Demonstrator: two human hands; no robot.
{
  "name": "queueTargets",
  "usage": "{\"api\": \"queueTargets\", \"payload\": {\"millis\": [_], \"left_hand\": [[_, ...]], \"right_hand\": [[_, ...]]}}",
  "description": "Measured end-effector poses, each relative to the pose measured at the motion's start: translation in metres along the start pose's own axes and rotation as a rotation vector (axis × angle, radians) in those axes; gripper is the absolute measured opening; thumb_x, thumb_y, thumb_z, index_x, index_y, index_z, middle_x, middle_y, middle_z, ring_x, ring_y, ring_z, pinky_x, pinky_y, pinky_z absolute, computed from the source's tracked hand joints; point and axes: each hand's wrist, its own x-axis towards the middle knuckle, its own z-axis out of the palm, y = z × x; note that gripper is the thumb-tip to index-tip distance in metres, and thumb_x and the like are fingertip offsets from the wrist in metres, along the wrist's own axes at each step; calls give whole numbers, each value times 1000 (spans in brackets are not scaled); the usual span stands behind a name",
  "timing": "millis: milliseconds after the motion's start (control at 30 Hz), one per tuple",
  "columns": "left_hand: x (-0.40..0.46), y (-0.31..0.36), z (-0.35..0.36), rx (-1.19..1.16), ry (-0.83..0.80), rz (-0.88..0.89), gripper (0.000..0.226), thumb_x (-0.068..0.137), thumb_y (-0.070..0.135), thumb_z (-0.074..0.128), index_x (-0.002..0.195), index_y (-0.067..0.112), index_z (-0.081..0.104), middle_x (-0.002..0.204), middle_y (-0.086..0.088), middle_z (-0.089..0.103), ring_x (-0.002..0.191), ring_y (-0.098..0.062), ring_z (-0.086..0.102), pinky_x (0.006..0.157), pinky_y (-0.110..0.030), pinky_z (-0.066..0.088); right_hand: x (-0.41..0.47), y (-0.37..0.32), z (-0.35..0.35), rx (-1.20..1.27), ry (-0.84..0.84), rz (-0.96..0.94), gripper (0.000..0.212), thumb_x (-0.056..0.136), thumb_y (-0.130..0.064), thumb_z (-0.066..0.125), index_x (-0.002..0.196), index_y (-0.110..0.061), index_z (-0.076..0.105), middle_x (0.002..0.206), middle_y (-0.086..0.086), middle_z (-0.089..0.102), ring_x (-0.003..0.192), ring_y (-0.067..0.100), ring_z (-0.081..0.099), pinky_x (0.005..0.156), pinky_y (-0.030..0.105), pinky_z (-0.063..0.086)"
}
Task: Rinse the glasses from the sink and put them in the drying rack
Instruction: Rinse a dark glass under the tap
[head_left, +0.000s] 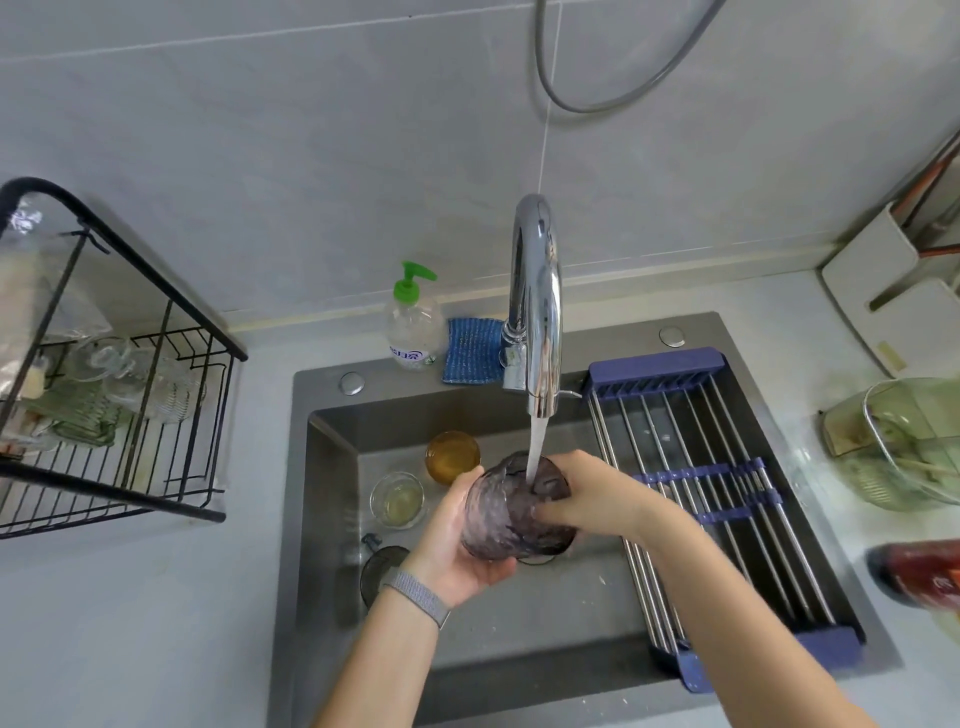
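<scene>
Grey sink (332, 519), purple glass (506, 519) between both hands' fingers (558, 512)

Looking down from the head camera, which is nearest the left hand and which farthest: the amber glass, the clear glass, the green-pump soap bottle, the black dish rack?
From the left hand, which grips the purple glass:
1. Clear glass, just left of it in the sink.
2. Amber glass, a little farther back in the sink.
3. Soap bottle, on the ledge behind the sink.
4. Black dish rack, far left on the counter.
</scene>
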Motion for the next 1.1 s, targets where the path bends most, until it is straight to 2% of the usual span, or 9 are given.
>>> {"api": "queueTargets", "payload": {"millis": [67,200,333,500,600,767,900,1033,1100], "left_hand": [[-2,1,-3,17,-18,-33,51,86,59,54,97,11,68,79,-9,64,61,-19,63,41,-23,52],[-11,1,1,-70,-5,-45,51,88,55,53,95,8,71,84,-14,68,60,-24,67,36,-24,51],[-26,-4,-1,-174,22,41,36,85,44,53,89,13,70,79,-5,70,68,-22,66,61,-27,53],[-56,-16,5,-316,-73,106,38,89,35,46,104,7,67,88,-16,72,72,-31,68,53,-30,58],[-67,-20,10,-342,-90,104,42,88,34,50,115,5,64,105,-21,66,81,-34,64,48,-28,57],[-81,-19,17,-219,-83,29,43,90,38,46,106,3,65,94,-19,65,54,-30,64,35,-24,49],[-95,-10,23,-96,-35,66,40,91,39,44,98,5,64,82,-15,62,43,-25,58,30,-21,44],[-110,-3,34,52,-16,109,37,91,39,49,89,7,67,71,-14,68,51,-26,66,36,-24,49],[-106,2,34,80,-26,99,52,98,46,42,106,2,68,92,-20,73,70,-33,72,45,-31,56]], "right_hand": [[-11,3,-1,156,-90,71,16,85,-4,64,99,-6,70,98,15,72,87,29,73,62,34,60],[-14,-2,22,151,181,88,10,89,-21,65,85,-12,69,87,13,72,86,31,69,74,39,57],[-31,-7,34,458,83,95,23,74,3,57,91,-6,70,92,24,71,87,45,70,71,58,59],[-46,-17,50,572,323,189,14,89,-11,62,78,-12,70,77,11,73,63,30,71,65,46,62],[-42,-5,60,544,402,212,33,83,-35,56,86,-4,68,78,16,72,72,36,71,76,54,59],[-76,-29,57,877,264,208,7,95,3,47,102,1,47,84,23,63,53,31,66,50,34,60],[-90,-34,49,905,118,114,23,92,5,54,101,-16,49,91,17,65,57,24,68,54,32,61],[-90,-34,58,890,282,102,24,84,6,66,94,-16,65,92,13,68,72,25,68,60,41,62],[-86,-32,62,972,341,126,16,87,6,63,98,-6,66,93,18,67,67,26,69,50,35,59]]}}
